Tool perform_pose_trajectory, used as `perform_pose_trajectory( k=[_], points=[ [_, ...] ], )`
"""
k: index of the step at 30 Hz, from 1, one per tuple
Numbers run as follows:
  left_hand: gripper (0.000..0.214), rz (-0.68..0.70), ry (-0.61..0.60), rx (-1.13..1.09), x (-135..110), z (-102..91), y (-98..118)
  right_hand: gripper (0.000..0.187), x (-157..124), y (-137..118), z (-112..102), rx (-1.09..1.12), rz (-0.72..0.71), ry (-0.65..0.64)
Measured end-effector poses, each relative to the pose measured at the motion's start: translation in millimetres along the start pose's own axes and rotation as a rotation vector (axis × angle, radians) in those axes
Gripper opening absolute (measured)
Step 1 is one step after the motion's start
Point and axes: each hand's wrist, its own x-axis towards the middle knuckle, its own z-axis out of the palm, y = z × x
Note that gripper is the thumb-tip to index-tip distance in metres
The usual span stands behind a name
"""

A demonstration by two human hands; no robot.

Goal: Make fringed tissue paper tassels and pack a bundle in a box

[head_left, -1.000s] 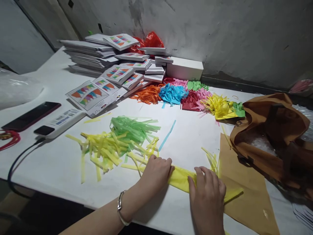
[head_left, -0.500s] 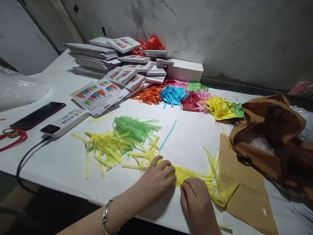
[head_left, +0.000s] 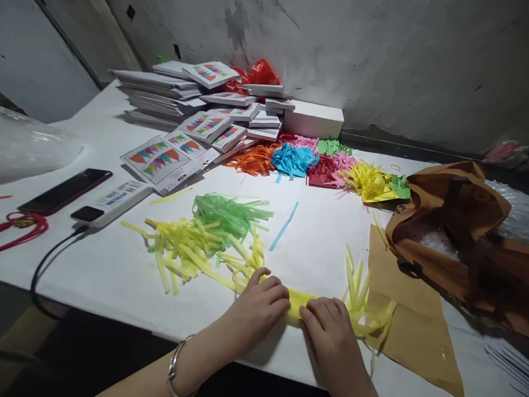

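Observation:
Both hands rest near the front edge of the white table (head_left: 103, 270) on a strip of yellow fringed tissue paper (head_left: 297, 303). My left hand (head_left: 258, 311), with a bracelet on its wrist, presses its curled fingers on the strip's left part. My right hand (head_left: 330, 336) pinches the strip just to the right, fingertips almost touching the left hand's. The paper's cut fringe (head_left: 363, 303) splays up and outward past my right hand. More yellow fringe (head_left: 185, 251) and green fringe (head_left: 227, 212) lie loose to the left of my hands.
A brown paper sheet (head_left: 413, 331) and a brown bag (head_left: 454, 220) lie at right. Piles of coloured fringe (head_left: 314, 162), a white box (head_left: 314, 118) and stacked printed packets (head_left: 198, 105) sit at the back. At left: a phone (head_left: 66, 190), a white device (head_left: 111, 201) with cable.
My hands have drawn closer together along the yellow strip, bunching it shorter. The fringe at the right end has risen and spread. The view has shifted slightly.

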Motion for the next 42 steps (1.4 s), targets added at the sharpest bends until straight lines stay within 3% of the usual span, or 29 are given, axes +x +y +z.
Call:
perform_pose_trajectory(
  k=[3,6,14,18,23,24,26,30,36,42],
  points=[
    [0.018,-0.057,0.052,-0.063,-9,0.5,0,0.022,-9,2,2,0.019,0.025,0.031],
    [0.023,-0.157,0.086,-0.074,-12,-1.7,1,0.018,-14,3,2,0.020,0.139,0.004],
    [0.029,-0.409,-0.169,0.216,13,-6.4,6,0.027,2,15,8,-0.320,0.280,-0.122],
    [0.026,-0.409,-0.214,0.259,19,-3.1,4,0.010,11,9,2,-0.308,0.276,-0.031],
    [0.011,-0.429,-0.176,0.187,15,-6.1,1,0.022,18,-5,5,0.013,0.004,-0.072],
    [0.002,-0.411,-0.141,0.148,14,-7.2,1,0.024,19,-6,6,0.027,0.009,-0.077],
    [0.013,-0.328,-0.054,0.070,9,-8.4,3,0.023,18,-6,8,0.067,0.063,-0.039],
    [0.013,-0.178,0.057,-0.006,2,-5.0,6,0.013,19,-8,8,0.166,0.107,-0.007],
    [0.018,-0.240,0.031,-0.115,-5,-2.6,4,0.028,9,-3,6,0.069,0.018,-0.044],
    [0.012,-0.289,-0.026,-0.164,-17,-10.9,2,0.016,-14,15,-10,0.069,0.032,-0.060]
  ],
)
